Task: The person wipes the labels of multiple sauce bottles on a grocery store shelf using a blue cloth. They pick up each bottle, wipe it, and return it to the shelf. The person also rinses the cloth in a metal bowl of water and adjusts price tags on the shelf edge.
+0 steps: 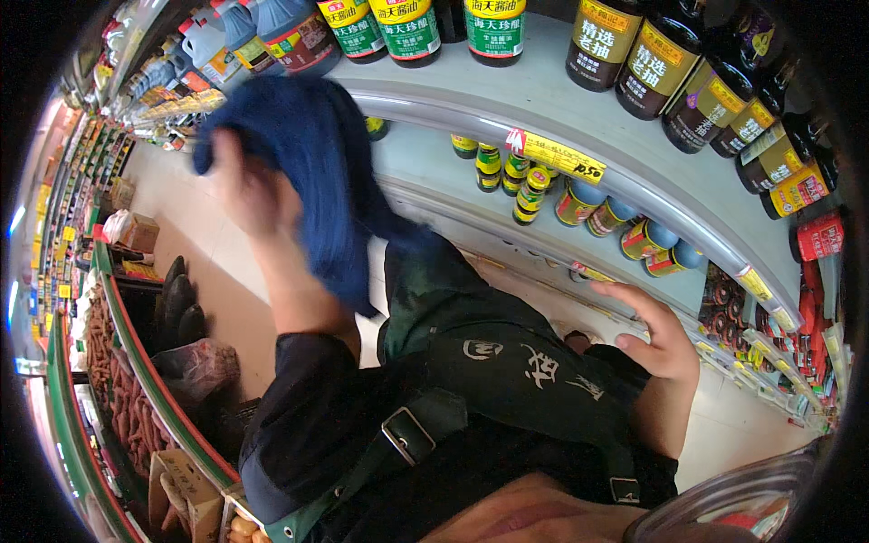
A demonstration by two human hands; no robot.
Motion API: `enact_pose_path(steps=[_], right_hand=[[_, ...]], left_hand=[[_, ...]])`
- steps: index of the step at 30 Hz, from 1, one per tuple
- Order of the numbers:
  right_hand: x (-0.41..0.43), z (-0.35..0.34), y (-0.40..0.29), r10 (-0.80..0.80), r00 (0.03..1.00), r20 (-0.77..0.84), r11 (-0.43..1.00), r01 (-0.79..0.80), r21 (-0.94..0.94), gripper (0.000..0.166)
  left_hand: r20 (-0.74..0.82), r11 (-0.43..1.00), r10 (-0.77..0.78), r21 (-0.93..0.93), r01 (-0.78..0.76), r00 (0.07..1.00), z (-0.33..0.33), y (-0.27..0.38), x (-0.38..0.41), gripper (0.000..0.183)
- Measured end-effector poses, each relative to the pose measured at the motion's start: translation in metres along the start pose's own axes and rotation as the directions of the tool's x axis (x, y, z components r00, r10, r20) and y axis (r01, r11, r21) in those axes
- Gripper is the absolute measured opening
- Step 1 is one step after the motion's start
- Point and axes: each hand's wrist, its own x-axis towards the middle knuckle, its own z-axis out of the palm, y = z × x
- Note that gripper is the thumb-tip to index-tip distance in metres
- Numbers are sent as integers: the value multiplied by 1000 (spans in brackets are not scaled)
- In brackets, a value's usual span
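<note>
My left hand [254, 193] grips a dark blue cloth [326, 170], blurred by motion and hanging down past my forearm. The cloth is raised in front of the upper shelf [543, 88], near plastic jugs of dark liquid [299, 41]. Part of my hand is hidden behind its folds. On the other side, my right hand [655, 332] holds nothing, with thumb and fingers spread, close to the lower shelf edge. Sauce bottles with yellow and green labels [407, 34] stand above, and bottles with gold labels [658, 68] line the right. I wear a dark green apron [502, 353] bearing writing.
Small jars [533, 193] and wider lidded jars [641, 237] stand on the lower shelf. A yellow price tag [560, 159] hangs on the upper shelf rail. Behind at left, a produce bin [129, 407] holds root vegetables, with dark gourds [183, 305] beside it. Cardboard box [139, 233] farther back.
</note>
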Motion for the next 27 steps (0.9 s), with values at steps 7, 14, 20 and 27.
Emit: enact_pose_path(steps=[7,14,20,27], right_hand=[[-13,19,24,52,982,-183,982,-17,186,57],[-17,26,37,46,985,-166,976,-9,220,54],[-24,28,41,26,983,-183,953,31,303,53],[-59,38,41,27,957,-288,953,63,297,50]], left_hand=[[427,-431,-77,801,-417,901,-48,-44,111,37],[592,-364,240,790,-494,770,-14,-124,83,26],[767,-206,62,635,-744,638,122,-174,20,29],[889,-6,-34,456,-890,456,258,-233,-40,28]])
